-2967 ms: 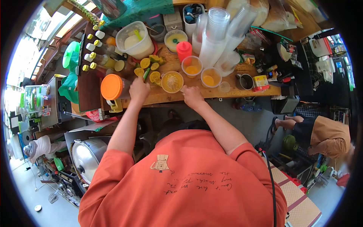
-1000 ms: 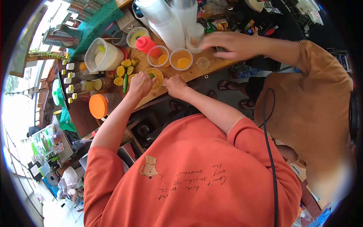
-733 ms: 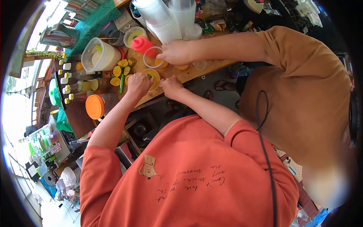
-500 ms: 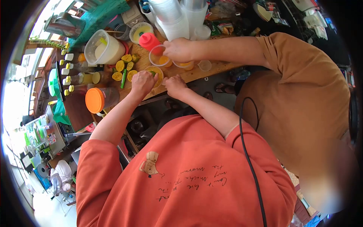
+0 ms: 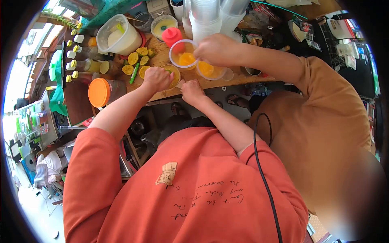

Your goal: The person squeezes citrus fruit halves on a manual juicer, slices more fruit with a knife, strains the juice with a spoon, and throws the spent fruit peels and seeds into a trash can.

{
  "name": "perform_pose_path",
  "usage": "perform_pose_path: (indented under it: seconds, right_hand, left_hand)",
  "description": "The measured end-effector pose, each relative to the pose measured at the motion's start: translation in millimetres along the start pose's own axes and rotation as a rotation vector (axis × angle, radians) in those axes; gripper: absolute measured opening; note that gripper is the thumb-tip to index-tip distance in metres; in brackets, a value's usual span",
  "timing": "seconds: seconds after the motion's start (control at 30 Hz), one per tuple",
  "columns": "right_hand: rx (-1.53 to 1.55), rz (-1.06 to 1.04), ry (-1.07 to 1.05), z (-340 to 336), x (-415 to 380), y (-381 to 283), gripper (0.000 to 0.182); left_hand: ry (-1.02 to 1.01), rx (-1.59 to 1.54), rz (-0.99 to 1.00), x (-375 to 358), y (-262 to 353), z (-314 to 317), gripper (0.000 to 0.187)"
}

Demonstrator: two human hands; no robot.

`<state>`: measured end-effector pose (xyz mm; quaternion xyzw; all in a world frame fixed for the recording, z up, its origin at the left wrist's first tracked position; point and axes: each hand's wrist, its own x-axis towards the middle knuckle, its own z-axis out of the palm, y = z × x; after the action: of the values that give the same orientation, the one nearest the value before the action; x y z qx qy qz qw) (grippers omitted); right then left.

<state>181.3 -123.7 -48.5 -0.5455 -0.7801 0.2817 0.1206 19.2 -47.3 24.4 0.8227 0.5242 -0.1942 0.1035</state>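
My left hand (image 5: pixel 158 79) is closed over a green-skinned citrus half (image 5: pixel 167 71), pressing it down on a round citrus juicer (image 5: pixel 175 77) at the table's front edge. My fingers cover most of the fruit. Beside it, my right hand (image 5: pixel 192 91) grips the juicer's pale handle. Left of the juicer lie several cut citrus halves (image 5: pixel 133 58) with orange flesh, and a green-handled knife (image 5: pixel 135 73). A co-worker's hand (image 5: pixel 214 49) reaches in from the right and holds a clear plastic cup (image 5: pixel 175 54) with orange contents, tilted, close to a second such cup (image 5: pixel 210 72).
A red squeeze bottle (image 5: pixel 172 35) and stacked clear cups (image 5: pixel 206 20) stand behind. At the left are a tub of white powder (image 5: pixel 121 38), an orange-lidded jar (image 5: pixel 99 92) and several capped bottles (image 5: pixel 87 65). The co-worker's brown sleeve (image 5: pixel 332 81) fills the right.
The view has shifted slightly. My left hand has turned a little on the citrus half while my right hand keeps its grip. The co-worker's cup now tilts toward me, showing its orange contents.
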Motion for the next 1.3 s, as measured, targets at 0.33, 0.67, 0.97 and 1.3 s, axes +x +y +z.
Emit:
perform_pose_path:
  seconds: [0.33, 0.67, 0.97, 1.3]
  right_hand:
    - [-0.075, -0.064, 0.032, 1.8, -0.4, 3.8, 0.017]
    - [-0.053, -0.012, 0.033, -3.2, -3.3, -3.4, 0.011]
    - [-0.017, 0.069, 0.07, -14.2, -5.0, -11.5, 0.016]
    - [0.013, 0.042, 0.026, -6.4, -2.6, -6.0, 0.021]
  left_hand:
    - [0.018, -0.016, -0.011, 3.3, 5.9, 0.3, 0.051]
    - [-0.012, -0.368, -0.563, 5.5, 27.4, -4.9, 0.05]
    - [-0.119, -0.23, -0.542, 0.1, 10.9, -5.0, 0.057]
    - [0.099, 0.15, 0.125, -12.5, 0.7, -3.0, 0.065]
